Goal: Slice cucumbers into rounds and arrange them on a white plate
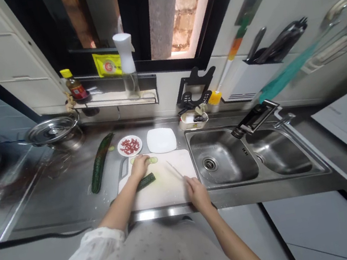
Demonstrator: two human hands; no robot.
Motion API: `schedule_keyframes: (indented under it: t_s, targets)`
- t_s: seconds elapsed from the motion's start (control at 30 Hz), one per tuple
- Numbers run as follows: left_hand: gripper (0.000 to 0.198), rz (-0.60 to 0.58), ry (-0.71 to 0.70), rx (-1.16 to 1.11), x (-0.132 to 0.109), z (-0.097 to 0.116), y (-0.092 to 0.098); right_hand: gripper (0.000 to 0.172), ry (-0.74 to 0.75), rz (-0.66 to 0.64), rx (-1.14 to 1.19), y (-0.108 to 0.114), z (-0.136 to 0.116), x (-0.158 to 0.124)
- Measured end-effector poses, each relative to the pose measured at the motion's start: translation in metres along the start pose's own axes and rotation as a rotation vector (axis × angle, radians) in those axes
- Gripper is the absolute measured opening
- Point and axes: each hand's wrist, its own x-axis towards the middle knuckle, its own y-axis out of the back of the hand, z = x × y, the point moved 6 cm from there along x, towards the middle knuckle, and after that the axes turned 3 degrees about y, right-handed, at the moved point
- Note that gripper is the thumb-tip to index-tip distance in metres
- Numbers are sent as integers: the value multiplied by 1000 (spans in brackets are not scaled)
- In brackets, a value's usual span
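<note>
A white cutting board [172, 184] lies on the steel counter in front of me. My left hand [139, 166] rests near the board's far left part, fingers curled down over cucumber slices [152, 160], with a short piece of cucumber [146, 181] just beside my wrist. My right hand [197, 192] is closed around the handle of a knife [175, 170], whose thin blade points away over the board, apart from the cucumber. A whole cucumber [98, 163] lies on the counter to the left of the board.
Behind the board stand a small plate of red pieces [129, 145] and a bare white square plate [161, 140]. A double sink [252, 156] with a tap [254, 118] is to the right. A lidded pan [51, 131] sits at the far left.
</note>
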Motion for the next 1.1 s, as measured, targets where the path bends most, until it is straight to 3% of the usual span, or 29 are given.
schedule_keyframes:
  t_s: [0.33,0.57,0.73,1.1]
  targets:
    - [19,184,75,-83,-53,-6,23,33,-70,-66,13,-3,-8,7]
    - [24,113,-59,-66,-84,15,28,25,-130,-244,-35,-13,-26,15]
    - [25,90,-129,-61,-91,26,27,24,-78,-310,-26,-20,-46,22]
    - [26,47,-218,-30,-93,26,19,27,41,-374,-68,-29,-90,22]
